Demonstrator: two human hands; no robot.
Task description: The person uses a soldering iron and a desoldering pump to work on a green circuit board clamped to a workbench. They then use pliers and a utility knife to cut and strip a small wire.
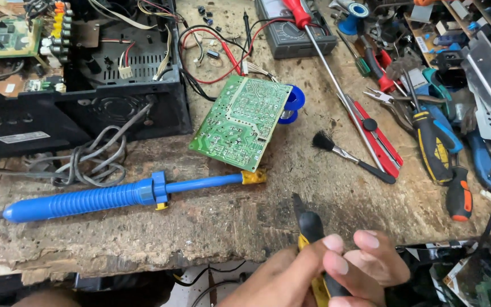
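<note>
Gripping small black-and-yellow-handled pliers [312,239] at 6 o'clock over the worn wooden tabletop [211,222], both hands' fingers [336,256] clench the handles, the dark tip pointing toward 12 o'clock, below the green circuit board [240,122].

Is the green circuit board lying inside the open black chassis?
No: the green circuit board lies on the wooden bench, right of the black chassis.

A single head-worn camera looks steeply down and forward from close above the worn wooden bench [211,227], its near edge and the person's hands at the bottom of the frame.
</note>
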